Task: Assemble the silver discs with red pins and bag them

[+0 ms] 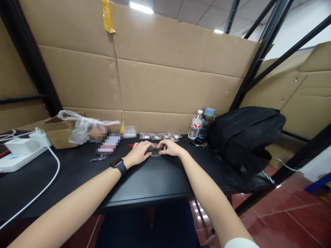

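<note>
My left hand (139, 152) and my right hand (169, 148) meet over the middle of the black table, with curled fingers on either side of a small, clear round plastic piece (155, 153). Its exact kind is hard to make out, and the fingers hide its sides. A bit of red shows near its far edge. Just left of my left hand lies a small red item (131, 145). Behind the hands sits a row of small clear packets (157, 136) with red and silvery contents.
Left on the black table (155, 186) are a power strip (23, 159) with a white cable, a cardboard box (60, 134), a plastic bag (82, 129) and a blurred-out card (110, 143). Bottles (196, 126) and a black backpack (245, 137) stand right. A cardboard wall (160, 82) rises behind.
</note>
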